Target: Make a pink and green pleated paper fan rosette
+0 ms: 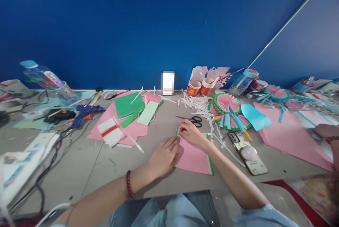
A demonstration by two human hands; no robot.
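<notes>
A pink paper sheet [194,158] with a green edge lies on the grey table [79,163] in front of me. My left hand [164,154] rests on its left edge, fingers curled and pressing the paper down. My right hand [190,132] pinches the sheet's far corner, fingers closed on the fold. Black-handled scissors [194,120] lie just beyond my right hand.
A phone [247,152] lies right of the sheet. Pink and green paper fans [227,110], white paper strips [196,103], red cups [201,86], a blue glue gun [84,112], stacked coloured papers [127,114] and cables [47,170] crowd the table. Another person's hand [327,131] shows at the far right.
</notes>
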